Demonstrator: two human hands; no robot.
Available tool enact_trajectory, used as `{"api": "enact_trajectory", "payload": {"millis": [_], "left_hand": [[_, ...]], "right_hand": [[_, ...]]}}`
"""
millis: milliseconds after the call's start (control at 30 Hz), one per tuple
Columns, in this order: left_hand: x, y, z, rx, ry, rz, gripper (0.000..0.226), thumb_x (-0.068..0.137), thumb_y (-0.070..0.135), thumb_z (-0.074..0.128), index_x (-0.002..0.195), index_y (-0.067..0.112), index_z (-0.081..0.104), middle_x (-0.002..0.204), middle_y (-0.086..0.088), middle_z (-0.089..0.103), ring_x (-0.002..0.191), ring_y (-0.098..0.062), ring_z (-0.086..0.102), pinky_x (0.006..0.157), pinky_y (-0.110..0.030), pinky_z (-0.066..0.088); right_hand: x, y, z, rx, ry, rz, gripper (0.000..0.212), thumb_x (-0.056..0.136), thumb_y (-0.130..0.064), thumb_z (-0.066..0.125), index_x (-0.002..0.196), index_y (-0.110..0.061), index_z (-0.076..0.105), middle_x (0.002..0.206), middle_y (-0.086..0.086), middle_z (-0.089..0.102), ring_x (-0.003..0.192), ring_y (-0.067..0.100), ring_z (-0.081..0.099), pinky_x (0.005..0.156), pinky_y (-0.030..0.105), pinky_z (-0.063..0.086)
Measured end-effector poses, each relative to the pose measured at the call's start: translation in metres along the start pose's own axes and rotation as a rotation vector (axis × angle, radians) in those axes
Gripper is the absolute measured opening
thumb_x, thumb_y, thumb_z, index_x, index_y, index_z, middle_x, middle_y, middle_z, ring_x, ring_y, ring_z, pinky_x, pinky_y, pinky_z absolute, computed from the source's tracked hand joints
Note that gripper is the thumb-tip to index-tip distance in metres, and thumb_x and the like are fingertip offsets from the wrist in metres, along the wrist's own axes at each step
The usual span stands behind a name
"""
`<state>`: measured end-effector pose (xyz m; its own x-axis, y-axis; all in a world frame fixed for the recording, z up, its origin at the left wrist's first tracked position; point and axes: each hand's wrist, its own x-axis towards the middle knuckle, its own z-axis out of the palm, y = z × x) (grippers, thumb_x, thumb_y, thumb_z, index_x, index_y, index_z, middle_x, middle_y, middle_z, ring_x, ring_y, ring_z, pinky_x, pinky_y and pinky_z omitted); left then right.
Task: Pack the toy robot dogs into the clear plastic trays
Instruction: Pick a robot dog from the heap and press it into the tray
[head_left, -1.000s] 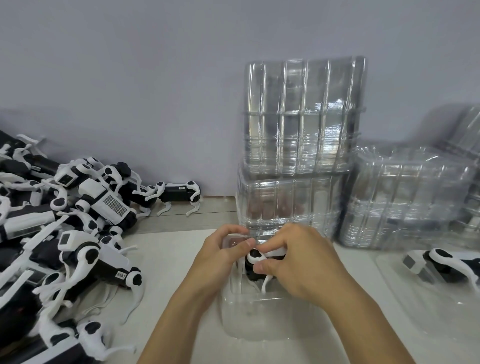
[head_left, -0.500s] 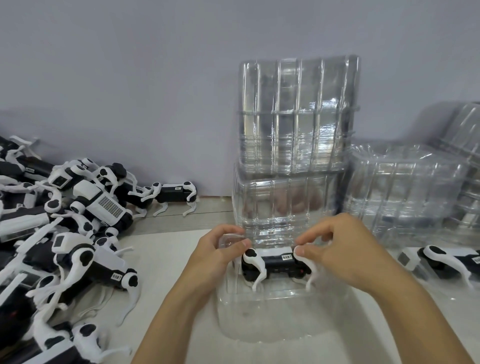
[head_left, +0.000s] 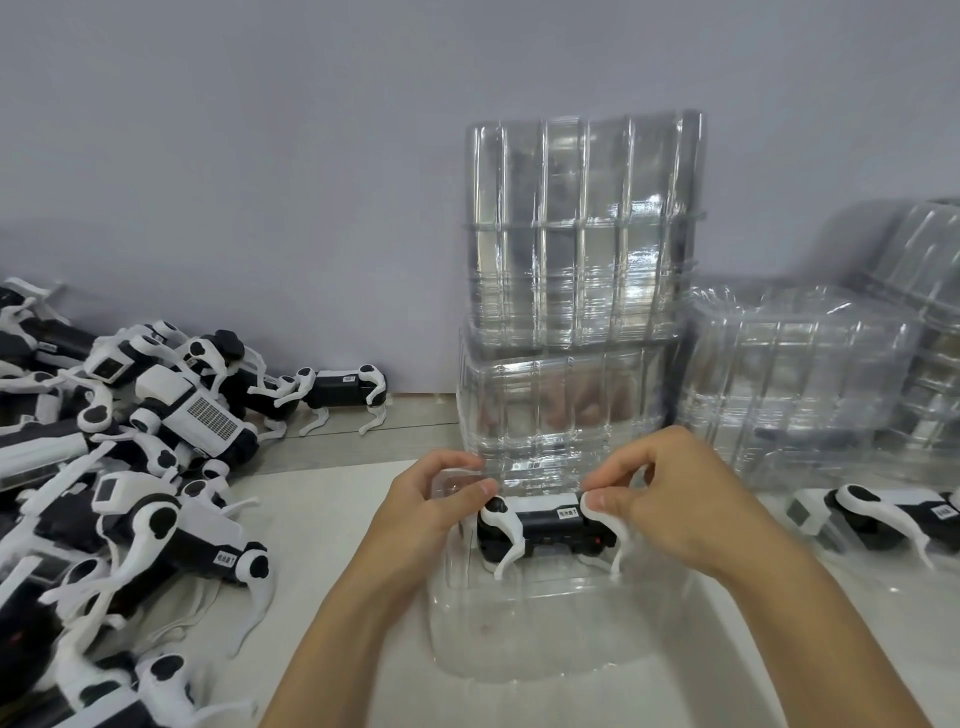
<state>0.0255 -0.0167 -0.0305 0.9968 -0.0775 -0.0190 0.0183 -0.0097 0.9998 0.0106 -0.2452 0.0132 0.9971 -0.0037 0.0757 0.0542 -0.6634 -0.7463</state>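
Observation:
A black and white toy robot dog (head_left: 545, 527) stands inside a clear plastic tray (head_left: 524, 639) in front of me. My left hand (head_left: 436, 499) pinches its left end, thumb on the white shoulder. The dog's right hip is pinched by my right hand (head_left: 670, 499), its other fingers curled above. A heap of loose toy dogs (head_left: 130, 467) covers the table's left side. At the right edge another dog (head_left: 883, 514) lies in a second clear tray (head_left: 857, 566).
Tall stacks of clear trays (head_left: 582, 260) stand right behind the hands against the grey wall, with lower stacks (head_left: 800, 374) to the right. One dog (head_left: 343, 389) stands alone by the wall, left of the stacks.
My right hand slid from the dog's left end to its right end, uncovering the body. The dog now sits lengthwise in the tray, held at both ends.

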Motion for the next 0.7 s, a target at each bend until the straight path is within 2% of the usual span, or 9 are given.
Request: {"api": "enact_trajectory", "payload": {"millis": [67, 167, 267, 333, 367, 467, 567, 633, 700], "left_hand": [[0.001, -0.001, -0.001, 0.006, 0.003, 0.003, 0.026, 0.067, 0.034, 0.079, 0.093, 0.030, 0.074, 0.099, -0.003, 0.076, 0.096, -0.021, 0.070, 0.099, -0.043, 0.048], [0.002, -0.002, -0.001, 0.015, 0.008, 0.008, 0.029, 0.068, 0.040, 0.078, 0.095, 0.029, 0.074, 0.099, -0.002, 0.076, 0.098, -0.022, 0.070, 0.099, -0.045, 0.047], [0.002, -0.002, 0.000, 0.030, 0.015, 0.001, 0.028, 0.072, 0.046, 0.074, 0.095, 0.030, 0.073, 0.101, -0.004, 0.075, 0.103, -0.027, 0.069, 0.104, -0.051, 0.048], [0.001, -0.001, 0.000, 0.033, 0.021, -0.004, 0.028, 0.074, 0.047, 0.072, 0.096, 0.029, 0.073, 0.102, -0.005, 0.075, 0.105, -0.028, 0.069, 0.105, -0.056, 0.046], [0.001, 0.000, 0.001, 0.037, 0.025, -0.005, 0.028, 0.075, 0.047, 0.072, 0.096, 0.029, 0.072, 0.101, -0.005, 0.075, 0.105, -0.028, 0.069, 0.106, -0.056, 0.046], [0.000, 0.001, 0.001, 0.070, 0.039, -0.007, 0.017, 0.083, 0.042, 0.073, 0.095, 0.030, 0.072, 0.102, -0.004, 0.074, 0.106, -0.024, 0.068, 0.107, -0.052, 0.045], [0.000, 0.000, 0.001, 0.105, 0.044, -0.009, 0.003, 0.093, 0.031, 0.069, 0.092, 0.032, 0.072, 0.102, -0.003, 0.075, 0.105, -0.021, 0.068, 0.105, -0.046, 0.046], [-0.001, 0.001, 0.001, 0.114, 0.052, -0.008, 0.006, 0.093, 0.029, 0.069, 0.091, 0.033, 0.072, 0.101, -0.002, 0.074, 0.103, -0.019, 0.068, 0.099, -0.040, 0.049], [-0.001, 0.003, 0.002, 0.158, 0.085, 0.024, 0.006, 0.092, 0.028, 0.070, 0.089, 0.033, 0.072, 0.097, 0.006, 0.074, 0.098, -0.014, 0.067, 0.087, -0.029, 0.048]], "right_hand": [[-0.002, -0.004, 0.001, -0.017, -0.013, -0.057, 0.009, 0.080, -0.029, 0.083, 0.077, -0.036, 0.079, 0.075, -0.019, 0.067, 0.066, -0.020, 0.052, 0.055, 0.006, 0.038], [-0.006, -0.017, 0.012, 0.005, -0.024, -0.180, 0.015, 0.075, -0.042, 0.083, 0.089, -0.040, 0.078, 0.088, -0.026, 0.068, 0.083, -0.019, 0.056, 0.067, 0.001, 0.040], [-0.010, -0.032, 0.031, -0.006, -0.126, -0.243, 0.029, 0.074, -0.048, 0.081, 0.102, -0.043, 0.076, 0.098, -0.025, 0.071, 0.096, -0.010, 0.061, 0.085, 0.015, 0.050], [-0.012, -0.037, 0.039, -0.044, -0.186, -0.264, 0.029, 0.077, -0.045, 0.081, 0.105, -0.045, 0.074, 0.096, -0.018, 0.073, 0.093, -0.001, 0.064, 0.084, 0.024, 0.055], [-0.012, -0.037, 0.040, -0.055, -0.192, -0.258, 0.029, 0.078, -0.044, 0.081, 0.105, -0.047, 0.073, 0.098, -0.017, 0.073, 0.094, 0.000, 0.064, 0.083, 0.023, 0.055], [-0.010, -0.033, 0.038, -0.041, -0.205, -0.218, 0.032, 0.080, -0.038, 0.082, 0.110, -0.046, 0.073, 0.105, -0.024, 0.072, 0.099, -0.011, 0.061, 0.076, 0.008, 0.048], [-0.009, -0.030, 0.036, -0.026, -0.236, -0.215, 0.032, 0.082, -0.035, 0.081, 0.110, -0.048, 0.072, 0.107, -0.033, 0.068, 0.100, -0.020, 0.057, 0.074, 0.003, 0.044], [-0.008, -0.029, 0.032, 0.013, -0.266, -0.222, 0.031, 0.083, -0.034, 0.079, 0.106, -0.053, 0.071, 0.104, -0.038, 0.067, 0.100, -0.021, 0.057, 0.078, 0.003, 0.044], [-0.008, -0.027, 0.026, 0.060, -0.247, -0.225, 0.026, 0.086, -0.030, 0.077, 0.104, -0.049, 0.074, 0.099, -0.036, 0.069, 0.096, -0.021, 0.060, 0.078, 0.002, 0.045]]}}
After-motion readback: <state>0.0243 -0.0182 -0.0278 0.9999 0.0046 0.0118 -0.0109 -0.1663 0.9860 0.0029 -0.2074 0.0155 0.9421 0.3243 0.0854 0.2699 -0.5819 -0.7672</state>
